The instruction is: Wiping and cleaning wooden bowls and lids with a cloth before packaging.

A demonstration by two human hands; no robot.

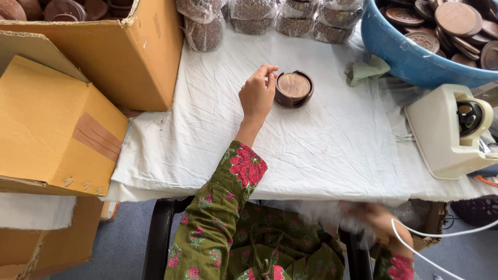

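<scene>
Plainly, left hand (257, 94) pinches one round wooden holder (293, 88); right hand's (377, 220) grip blurred, untellable.

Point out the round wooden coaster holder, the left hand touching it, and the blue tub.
round wooden coaster holder (294, 87): head view, on its top disc.
left hand (257, 96): head view, back of the hand.
blue tub (399, 54): head view, outer wall.
</scene>
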